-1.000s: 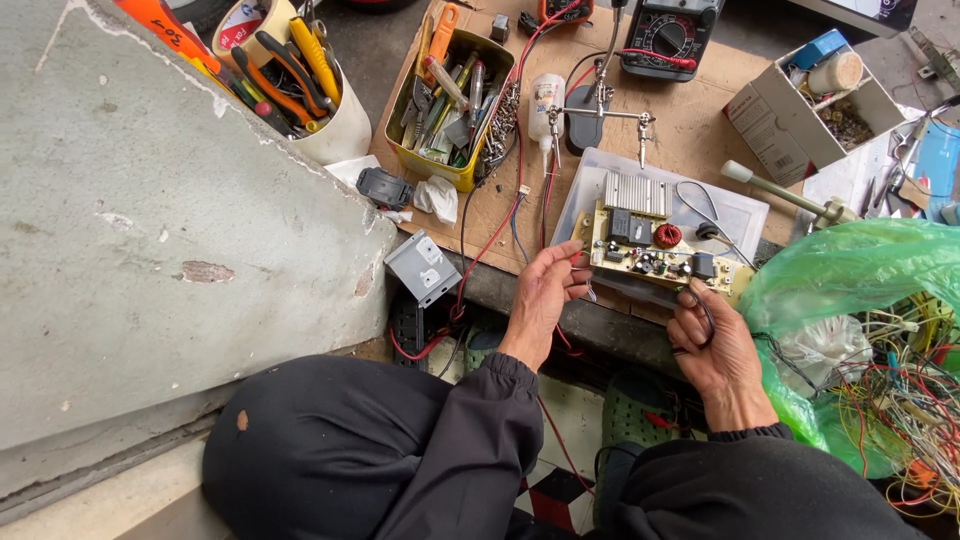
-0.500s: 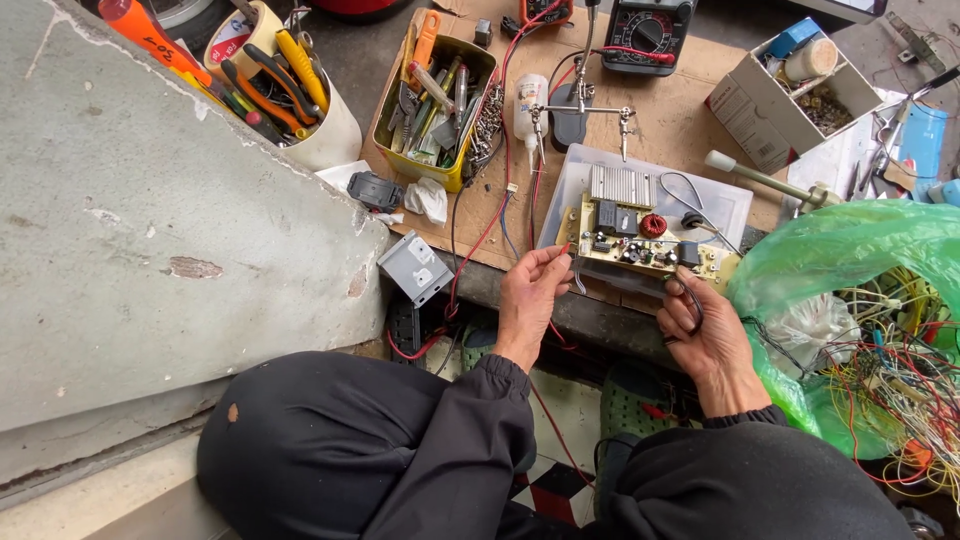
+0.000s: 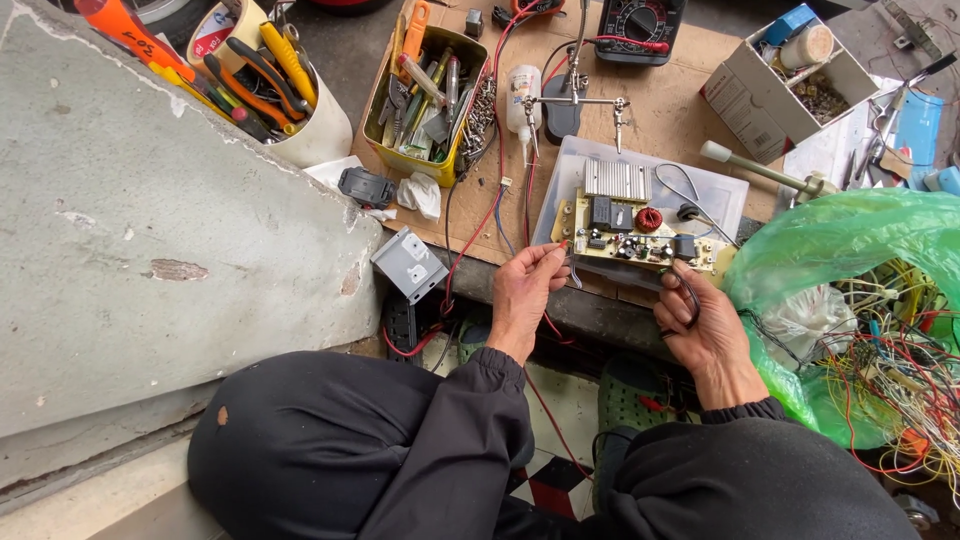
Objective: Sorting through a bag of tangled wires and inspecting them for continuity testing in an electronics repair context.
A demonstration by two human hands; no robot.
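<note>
The person wore a plain black long-sleeved top, its ribbed cuffs snug at both wrists, the cloth creased and bunched along the forearms. The left hand (image 3: pixel 525 295) and right hand (image 3: pixel 705 330) were bare, without gloves. One knee, clad in black, carried a small pale spot.

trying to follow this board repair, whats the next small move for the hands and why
Probably bring the left hand, pinching a thin red wire at its tip, a touch closer to the near left corner of the beige circuit board, since the wire end sits just beside that edge while the right hand steadies the board's near right side.
</note>
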